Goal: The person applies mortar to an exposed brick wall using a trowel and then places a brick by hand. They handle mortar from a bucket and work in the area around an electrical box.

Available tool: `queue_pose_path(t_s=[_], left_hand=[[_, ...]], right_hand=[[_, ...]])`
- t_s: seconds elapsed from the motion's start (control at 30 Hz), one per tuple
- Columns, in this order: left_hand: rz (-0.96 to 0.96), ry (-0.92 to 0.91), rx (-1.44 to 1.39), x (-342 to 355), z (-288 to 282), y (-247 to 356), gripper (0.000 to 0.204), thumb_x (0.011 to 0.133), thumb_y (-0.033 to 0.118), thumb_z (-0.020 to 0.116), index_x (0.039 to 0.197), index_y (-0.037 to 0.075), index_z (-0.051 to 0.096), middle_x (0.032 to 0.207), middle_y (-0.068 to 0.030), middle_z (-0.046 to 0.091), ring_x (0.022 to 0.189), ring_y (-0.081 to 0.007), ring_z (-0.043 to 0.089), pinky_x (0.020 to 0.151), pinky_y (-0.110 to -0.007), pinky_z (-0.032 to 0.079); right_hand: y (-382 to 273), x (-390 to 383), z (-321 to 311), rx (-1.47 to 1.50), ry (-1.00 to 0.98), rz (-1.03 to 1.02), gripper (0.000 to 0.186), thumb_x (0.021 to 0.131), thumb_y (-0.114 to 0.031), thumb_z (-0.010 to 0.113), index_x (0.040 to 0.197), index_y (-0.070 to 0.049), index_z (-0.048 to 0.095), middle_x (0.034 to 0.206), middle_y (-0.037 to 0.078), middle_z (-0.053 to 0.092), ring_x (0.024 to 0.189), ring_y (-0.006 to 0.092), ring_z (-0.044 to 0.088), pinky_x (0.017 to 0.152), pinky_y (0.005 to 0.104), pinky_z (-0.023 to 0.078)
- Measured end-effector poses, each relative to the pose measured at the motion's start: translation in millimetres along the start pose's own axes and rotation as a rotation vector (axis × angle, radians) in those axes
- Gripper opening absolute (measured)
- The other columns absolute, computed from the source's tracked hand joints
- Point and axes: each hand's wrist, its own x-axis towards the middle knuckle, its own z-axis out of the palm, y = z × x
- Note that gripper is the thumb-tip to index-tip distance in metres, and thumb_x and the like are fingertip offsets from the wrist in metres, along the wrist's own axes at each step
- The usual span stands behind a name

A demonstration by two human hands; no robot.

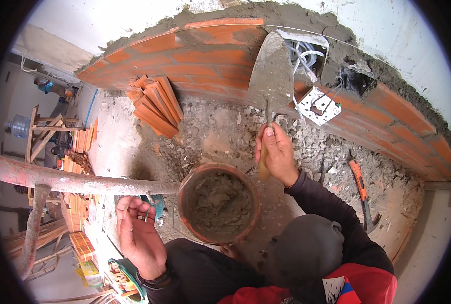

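Observation:
My right hand (278, 154) is closed round the pale handle of a pointed masonry trowel (272, 73). Its broad blade, coated in grey mortar, points away from me and overlaps the low brick wall (205, 57) in this view. My left hand (142, 240) is raised beside a scaffold tube, palm up with loosely curled fingers apart, holding nothing. Between my hands stands a round bucket (183, 215) part filled with wet grey mortar (220, 197). Right of the trowel blade, an electrical box (306, 53) with coiled cables sits in the wall, and a white perforated plate (319, 106) hangs from wires.
A paint-spattered metal tube (94, 182) crosses from the left toward the bucket. Loose bricks (157, 106) are stacked against the wall. An orange-handled hammer (359, 187) lies on the rubble at right. A string (332, 38) runs along the wall top. Wooden trestles (41, 131) stand far left.

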Motion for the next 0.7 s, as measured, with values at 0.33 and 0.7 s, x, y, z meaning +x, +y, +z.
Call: queue_pose_path(t_s=[0.33,0.7], left_hand=[[0.013,0.001,-0.023,-2.7,-4.0,3.1,0.035,0.094,0.027,0.051,0.121,0.003,0.051,0.105,-0.0050,0.053,0.096,-0.0150,0.052,0.089,-0.032,0.042],[0.022,-0.036,-0.085,-7.0,-10.8,9.0,0.039,0.094,0.028,0.050,0.124,0.003,0.049,0.109,-0.0062,0.052,0.100,-0.0154,0.050,0.091,-0.033,0.039]], right_hand=[[-65.9,-9.6,41.7,0.359,0.007,0.338,0.025,0.102,-0.032,0.045,0.095,-0.008,0.044,0.077,0.002,0.052,0.061,0.0105,0.053,0.052,0.0278,0.048],[-141.2,-28.6,36.1,0.579,-0.135,0.446,0.019,0.100,-0.026,0.047,0.104,-0.008,0.045,0.084,0.007,0.053,0.066,0.0225,0.059,0.060,0.0410,0.056]])
